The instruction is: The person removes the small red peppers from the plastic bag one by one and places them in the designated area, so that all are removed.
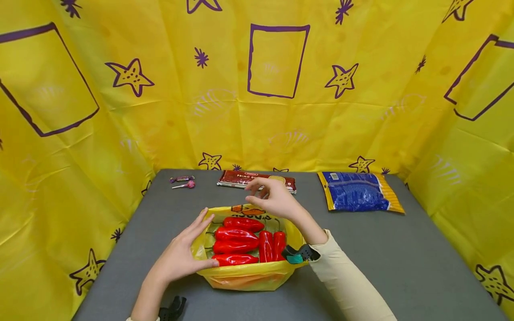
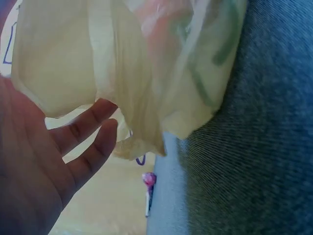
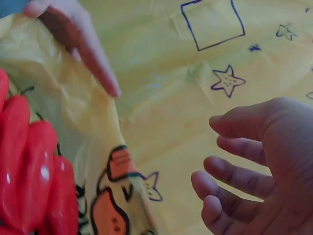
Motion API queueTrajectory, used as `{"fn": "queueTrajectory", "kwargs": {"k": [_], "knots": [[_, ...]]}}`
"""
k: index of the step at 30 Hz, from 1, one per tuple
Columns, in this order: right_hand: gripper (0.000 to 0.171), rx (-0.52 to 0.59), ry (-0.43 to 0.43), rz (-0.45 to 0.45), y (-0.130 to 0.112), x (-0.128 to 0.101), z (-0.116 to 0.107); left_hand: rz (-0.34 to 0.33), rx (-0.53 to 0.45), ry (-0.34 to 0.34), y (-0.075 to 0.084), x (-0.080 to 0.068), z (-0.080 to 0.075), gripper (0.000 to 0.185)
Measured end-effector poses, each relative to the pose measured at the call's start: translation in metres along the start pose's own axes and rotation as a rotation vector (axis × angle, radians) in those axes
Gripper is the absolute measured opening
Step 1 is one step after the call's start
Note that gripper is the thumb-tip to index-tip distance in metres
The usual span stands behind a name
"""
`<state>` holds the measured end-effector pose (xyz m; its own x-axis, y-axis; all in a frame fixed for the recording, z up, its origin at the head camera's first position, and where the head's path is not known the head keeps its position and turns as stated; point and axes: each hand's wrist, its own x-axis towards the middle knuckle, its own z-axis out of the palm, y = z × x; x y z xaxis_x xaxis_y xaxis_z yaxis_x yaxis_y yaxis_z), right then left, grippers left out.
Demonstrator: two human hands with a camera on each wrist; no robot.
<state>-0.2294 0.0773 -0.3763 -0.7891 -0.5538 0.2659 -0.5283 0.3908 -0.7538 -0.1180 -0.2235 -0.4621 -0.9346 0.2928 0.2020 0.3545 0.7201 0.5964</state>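
While six red peppers [image 1: 237, 240] fill one yellow bag [image 1: 245, 278], left hand [image 1: 180, 254] flat against it, right hand [image 1: 273, 198] loosely spread above.

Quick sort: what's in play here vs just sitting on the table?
In play: yellow plastic bag of glossy red peppers; left hand flat against its side; right hand open above its far rim.

Lying about: pink lollipop; dark red flat packet; blue-and-yellow packet; grey table.
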Motion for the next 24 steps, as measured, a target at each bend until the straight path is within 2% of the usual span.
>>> {"fn": "queueTrajectory", "kwargs": {"k": [5,9,17,20,24], "knots": [[0.018,0.094,-0.042,-0.021,-0.001,0.004,0.019,-0.008,0.026,-0.048,-0.003,-0.004,0.002,0.12],[0.019,0.17,-0.093,-0.031,0.0,0.006,0.029,0.005,0.035,-0.06,-0.004,-0.003,0.004,0.122],[0.021,0.237,-0.228,-0.015,0.014,0.007,0.048,-0.017,0.028,-0.085,-0.006,-0.001,0.008,0.126],[0.02,0.224,-0.231,0.014,0.025,0.007,0.056,-0.033,0.024,-0.094,-0.006,-0.001,0.009,0.127],[0.022,0.117,-0.188,0.025,0.04,0.008,0.067,-0.076,0.017,-0.093,-0.005,-0.001,0.01,0.118]]}}
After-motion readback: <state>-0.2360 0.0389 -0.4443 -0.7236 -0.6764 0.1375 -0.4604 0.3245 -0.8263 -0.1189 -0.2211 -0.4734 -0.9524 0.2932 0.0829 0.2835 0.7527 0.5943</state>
